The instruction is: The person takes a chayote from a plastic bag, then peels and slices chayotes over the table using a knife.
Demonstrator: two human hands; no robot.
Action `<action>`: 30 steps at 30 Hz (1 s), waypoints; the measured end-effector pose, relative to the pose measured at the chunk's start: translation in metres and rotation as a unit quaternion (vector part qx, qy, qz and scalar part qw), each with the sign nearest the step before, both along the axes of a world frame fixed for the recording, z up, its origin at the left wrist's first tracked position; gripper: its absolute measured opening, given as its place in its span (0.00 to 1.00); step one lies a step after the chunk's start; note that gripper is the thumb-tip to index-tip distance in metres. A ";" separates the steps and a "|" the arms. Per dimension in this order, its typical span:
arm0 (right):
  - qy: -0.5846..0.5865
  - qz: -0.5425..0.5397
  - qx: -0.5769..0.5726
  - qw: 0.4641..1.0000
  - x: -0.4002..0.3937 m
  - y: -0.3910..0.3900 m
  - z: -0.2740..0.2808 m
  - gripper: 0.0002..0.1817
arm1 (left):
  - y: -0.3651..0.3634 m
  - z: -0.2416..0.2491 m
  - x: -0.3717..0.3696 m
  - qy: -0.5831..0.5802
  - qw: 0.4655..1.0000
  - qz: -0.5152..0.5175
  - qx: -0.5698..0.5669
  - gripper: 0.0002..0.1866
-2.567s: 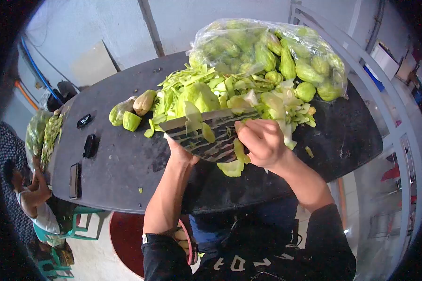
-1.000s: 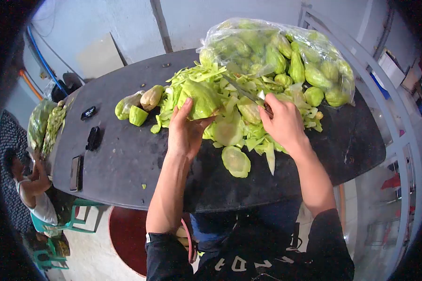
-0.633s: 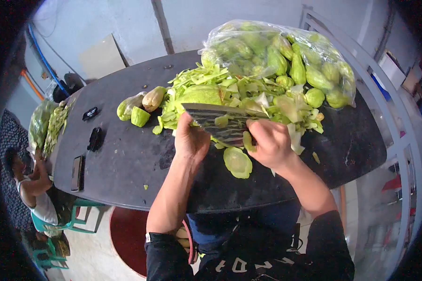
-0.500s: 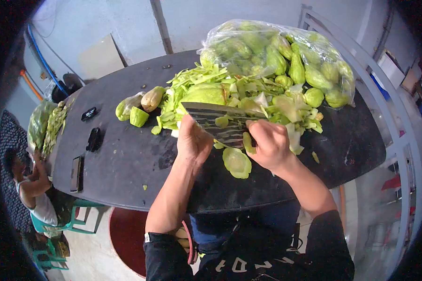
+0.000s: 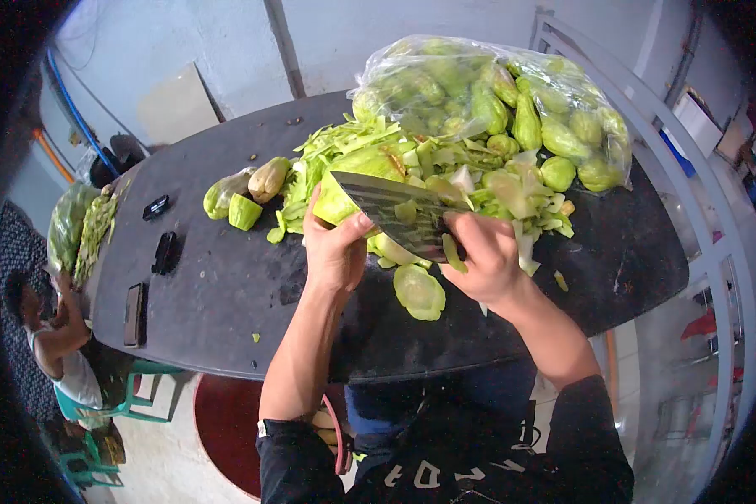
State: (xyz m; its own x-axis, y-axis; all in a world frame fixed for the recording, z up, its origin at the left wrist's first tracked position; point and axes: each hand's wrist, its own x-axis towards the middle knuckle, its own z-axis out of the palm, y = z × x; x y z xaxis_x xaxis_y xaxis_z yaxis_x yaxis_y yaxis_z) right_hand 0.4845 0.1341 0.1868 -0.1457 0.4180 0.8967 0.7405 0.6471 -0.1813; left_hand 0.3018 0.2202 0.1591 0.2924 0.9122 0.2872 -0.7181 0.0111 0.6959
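Knife (image 5: 378,199), middle of frame: blade smooth metal, dark stripes, a bit shiny. Green vegetable (image 5: 338,204) beside blade: smooth cut side. Round slice (image 5: 420,292), below: flat, smooth, damp-looking. Big bag (image 5: 445,59), upper right: thin see-through plastic, crinkly, glossy. Table top (image 5: 218,311): dark, hard, smooth, mostly dull, scuffed. Shirt (image 5: 441,458), bottom: soft matt cloth. Rail (image 5: 717,252), right edge: smooth, looks like painted metal.

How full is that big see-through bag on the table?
Pretty full: the clear bag bulges, and green vegetables show nearly from end to end, piled on one another.
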 end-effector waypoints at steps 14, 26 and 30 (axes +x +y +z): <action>0.134 -0.079 -0.222 0.962 0.024 0.021 -0.003 0.09 | -0.009 0.011 -0.003 -0.048 0.996 -0.080 0.007 0.40; -0.064 -0.042 -0.002 0.997 0.003 0.008 -0.002 0.12 | -0.012 0.021 -0.005 -0.086 0.979 -0.061 -0.173 0.32; -0.139 -0.041 -0.005 0.989 -0.004 0.003 -0.009 0.17 | -0.007 0.017 -0.008 -0.078 0.969 -0.152 -0.179 0.32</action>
State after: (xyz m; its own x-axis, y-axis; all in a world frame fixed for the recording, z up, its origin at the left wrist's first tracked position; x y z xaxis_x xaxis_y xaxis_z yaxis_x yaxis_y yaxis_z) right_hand 0.4801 0.1366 0.1776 -0.3511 0.4475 0.8224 0.8122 0.5826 0.0297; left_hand 0.2936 0.2129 0.1762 0.5409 0.8405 0.0314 -0.7405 0.4582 0.4916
